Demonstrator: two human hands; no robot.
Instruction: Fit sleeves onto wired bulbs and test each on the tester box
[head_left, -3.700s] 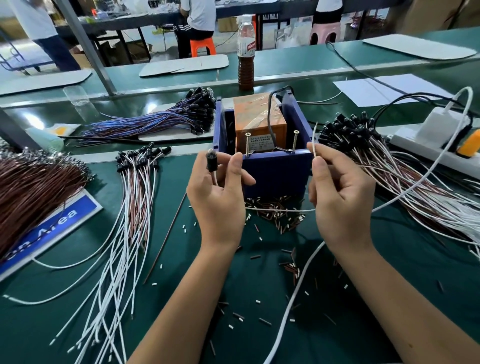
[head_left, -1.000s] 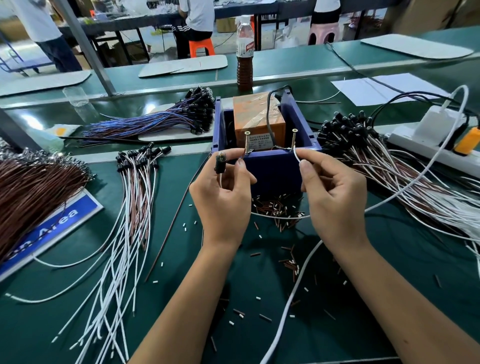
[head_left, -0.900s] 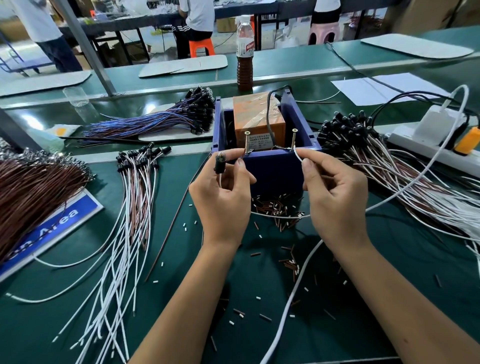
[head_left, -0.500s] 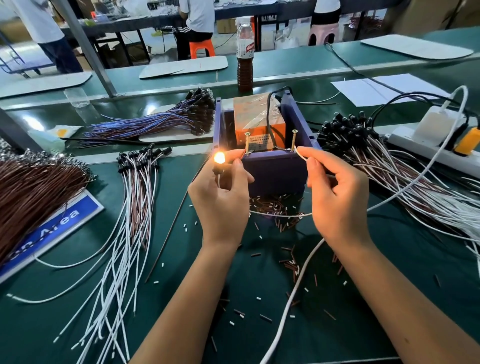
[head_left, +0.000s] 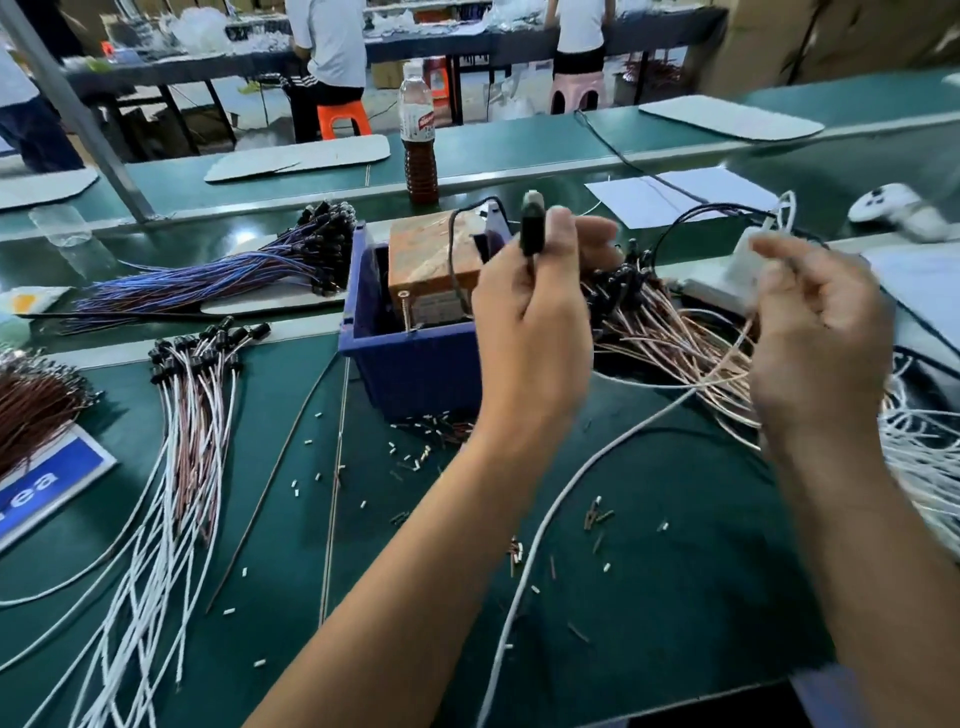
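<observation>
Blue tester box (head_left: 410, 369) is looking like smooth plastic w/ a metal screw (head_left: 405, 310); green bench mat (head_left: 649, 597) showing matt; bottle (head_left: 418, 150) glossy clear plastic.

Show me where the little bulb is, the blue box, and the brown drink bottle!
bulb (head_left: 533, 223), head view, on its black sleeve, held in the left hand.
blue box (head_left: 415, 371), head view, on its front wall.
bottle (head_left: 420, 166), head view, on the brown lower half.

Tester box (head_left: 410, 364) – dark blue, orange-brown block inside. Bench mat (head_left: 649, 597) – dark green. Sleeved bulb (head_left: 532, 228) black. Left bundle (head_left: 192, 395): white and brown wires. Far bundle (head_left: 218, 275): blue-purple.
</observation>
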